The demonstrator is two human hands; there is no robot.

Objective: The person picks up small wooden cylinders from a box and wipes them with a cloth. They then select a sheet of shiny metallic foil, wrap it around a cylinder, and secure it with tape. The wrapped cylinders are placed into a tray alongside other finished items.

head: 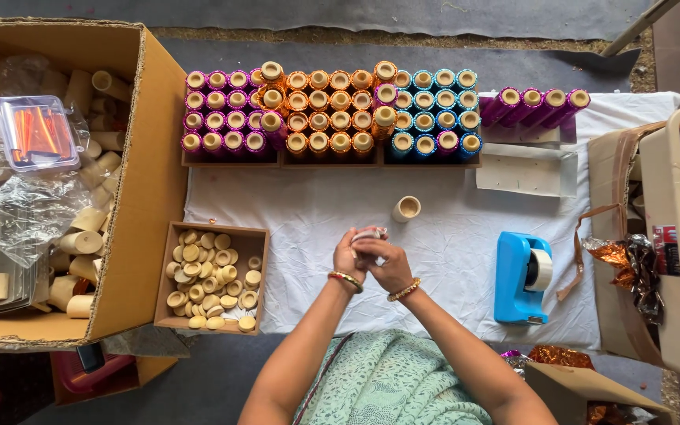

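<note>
Clearly both hands, the left hand [348,256] and right hand [387,264], were closed around a small white piece [367,234], best kept snug over the white cloth [316,212].

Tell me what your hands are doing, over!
Left hand and right hand together, fingers round a small pale piece. One bare tube upright just beyond. Nothing between.

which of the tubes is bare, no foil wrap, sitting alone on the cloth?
The plain beige tube standing upright by itself on the white cloth, just above the hands. All others nearby are foil-wrapped and packed in rows in the trays.
</note>
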